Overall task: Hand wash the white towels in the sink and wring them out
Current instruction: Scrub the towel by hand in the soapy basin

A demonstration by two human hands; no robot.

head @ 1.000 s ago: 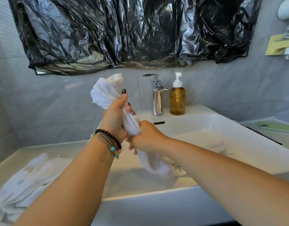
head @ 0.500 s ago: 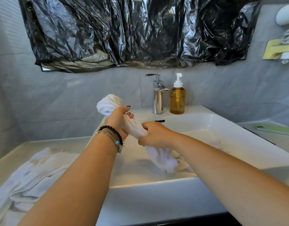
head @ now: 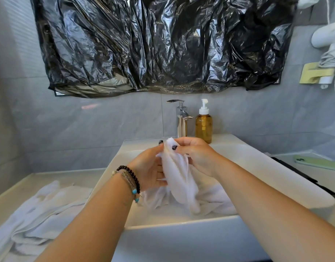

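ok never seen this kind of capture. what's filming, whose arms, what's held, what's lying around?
No robot here: a person wears one wide-angle camera on the head, looking down at their own bare arms. The left hand, with bracelets at the wrist, and the right hand both grip a white towel over the white sink; its lower end hangs into the basin. More white towels lie on the counter to the left. Behind stand a chrome tap and an amber soap bottle; a green phone lies to the right.

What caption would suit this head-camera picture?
Both hands, left hand and right hand, hold a white towel over the sink.
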